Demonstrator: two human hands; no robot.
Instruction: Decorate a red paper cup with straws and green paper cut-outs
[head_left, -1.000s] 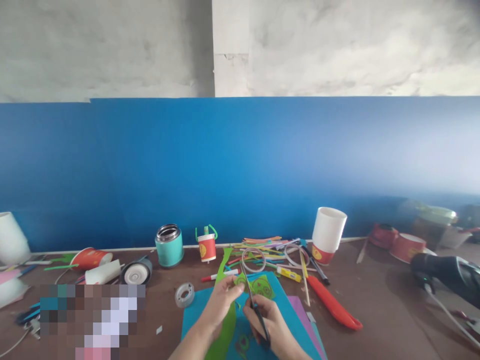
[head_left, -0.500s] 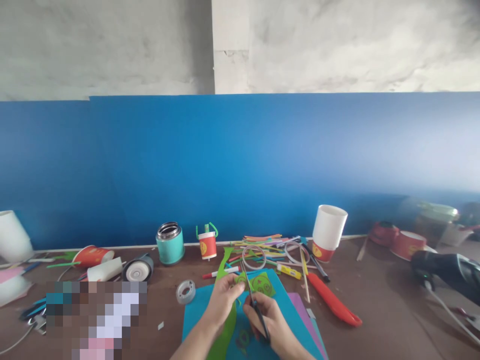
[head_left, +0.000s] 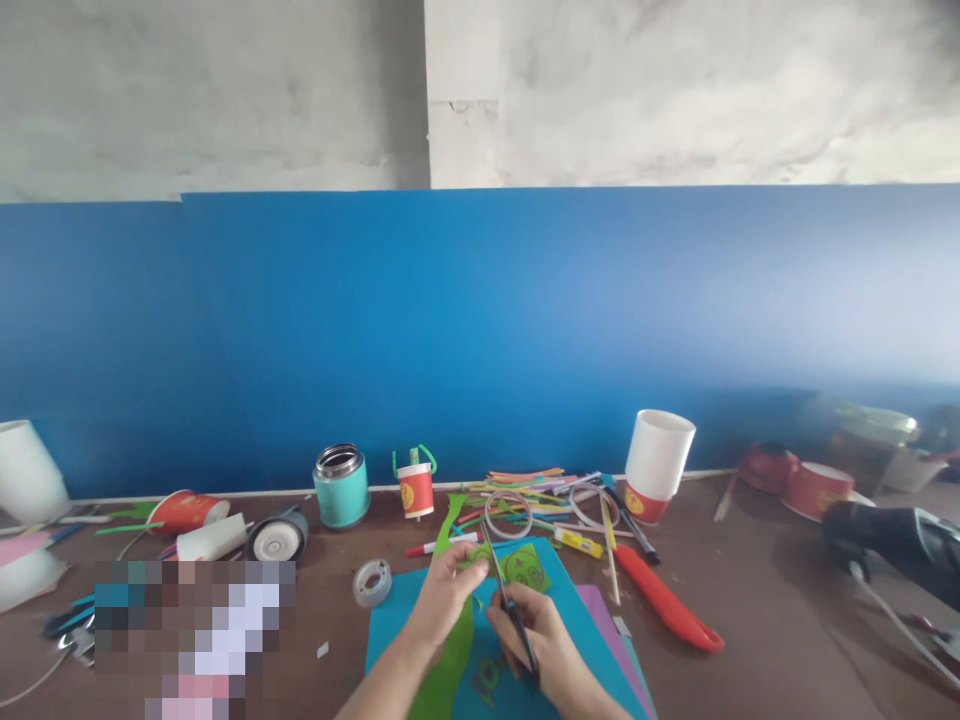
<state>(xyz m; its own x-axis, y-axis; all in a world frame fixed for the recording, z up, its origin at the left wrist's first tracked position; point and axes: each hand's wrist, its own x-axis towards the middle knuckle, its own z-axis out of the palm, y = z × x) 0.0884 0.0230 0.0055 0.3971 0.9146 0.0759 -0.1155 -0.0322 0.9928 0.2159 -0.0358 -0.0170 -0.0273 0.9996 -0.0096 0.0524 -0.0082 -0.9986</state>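
Observation:
My right hand (head_left: 534, 630) is closed round the black handles of a pair of scissors (head_left: 519, 630), whose blades point away from me. Between the thumb and fingers of my left hand (head_left: 450, 592) is a small piece of green paper (head_left: 480, 553) with dark drawn lines, right beside the blades. Just beyond lies another green piece (head_left: 531, 566) with drawn round shapes. Both hands are over a stack of coloured paper, blue (head_left: 397, 600) on top. A long wavy green strip (head_left: 450, 665) runs under my left hand, and small cut shapes (head_left: 487, 682) lie close to me.
A tape roll (head_left: 372, 583) lies left of the paper. Behind are a teal jar (head_left: 341, 487), a small red cup (head_left: 415, 490), several coloured sticks (head_left: 525, 483) and stacked white cups (head_left: 660, 455). To the right are a red-orange tool (head_left: 667, 600) and a black device (head_left: 892, 540).
Both hands stay almost in place, with the scissors still at the green paper. My left hand and the scissors have shifted only very slightly.

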